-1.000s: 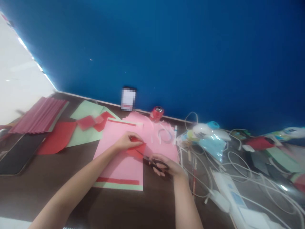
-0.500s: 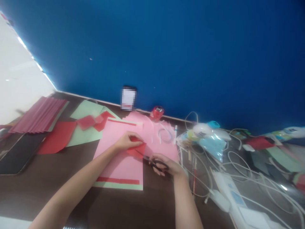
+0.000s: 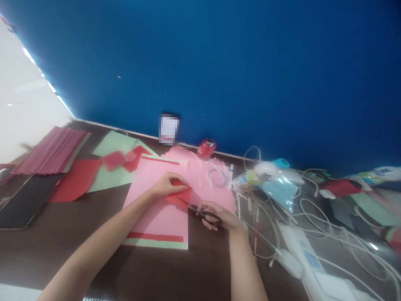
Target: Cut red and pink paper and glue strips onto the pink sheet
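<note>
Between the thumb and fingers of my left hand (image 3: 166,184) a small piece of red paper (image 3: 181,198) is pinched. My right hand (image 3: 216,215) grips a pair of scissors (image 3: 209,216) by the dark handles. Their blades point left and reach the lower edge of the red paper; blur hides how far apart the blades are. Under both lies a pink sheet (image 3: 156,219) with green borders and a red strip along its top and bottom. More pink paper (image 3: 200,169) is spread behind it.
Left are pleated pink paper (image 3: 52,152), red paper (image 3: 75,179), green paper (image 3: 112,144) and a dark tablet-like slab (image 3: 26,202). A red object (image 3: 206,148) stands by the blue wall (image 3: 234,75). Tangled white cables (image 3: 272,234), a plastic packet (image 3: 280,192) and a power strip (image 3: 300,246) crowd the right.
Hardly anything differs. The scissors' blades have shifted slightly at the red paper's edge; my left hand keeps its place.
</note>
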Action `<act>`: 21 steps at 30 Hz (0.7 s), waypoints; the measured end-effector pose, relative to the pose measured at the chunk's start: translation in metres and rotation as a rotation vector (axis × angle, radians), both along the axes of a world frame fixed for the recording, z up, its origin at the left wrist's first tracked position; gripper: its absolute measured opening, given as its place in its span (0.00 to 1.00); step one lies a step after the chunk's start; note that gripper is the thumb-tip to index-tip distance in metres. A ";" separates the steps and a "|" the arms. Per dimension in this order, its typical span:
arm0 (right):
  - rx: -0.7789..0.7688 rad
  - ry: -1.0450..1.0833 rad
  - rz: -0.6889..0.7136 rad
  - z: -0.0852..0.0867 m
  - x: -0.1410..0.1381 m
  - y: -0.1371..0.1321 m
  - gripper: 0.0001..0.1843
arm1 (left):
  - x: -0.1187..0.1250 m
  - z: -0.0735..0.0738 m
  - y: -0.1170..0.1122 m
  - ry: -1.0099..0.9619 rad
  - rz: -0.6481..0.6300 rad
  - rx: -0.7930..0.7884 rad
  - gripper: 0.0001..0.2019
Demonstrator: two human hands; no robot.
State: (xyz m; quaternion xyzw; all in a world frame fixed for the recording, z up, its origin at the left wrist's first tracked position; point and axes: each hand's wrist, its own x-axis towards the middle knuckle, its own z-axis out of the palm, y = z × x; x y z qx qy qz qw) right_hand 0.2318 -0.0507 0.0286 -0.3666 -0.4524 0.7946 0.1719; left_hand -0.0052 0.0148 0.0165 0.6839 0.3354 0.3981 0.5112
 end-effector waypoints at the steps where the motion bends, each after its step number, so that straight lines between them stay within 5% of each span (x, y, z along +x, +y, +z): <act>1: 0.002 0.004 0.000 0.000 0.000 0.000 0.09 | 0.000 0.000 0.000 0.001 -0.004 0.000 0.07; 21: 0.017 0.008 -0.002 -0.001 0.002 -0.001 0.09 | 0.000 0.002 -0.001 0.004 -0.016 -0.017 0.07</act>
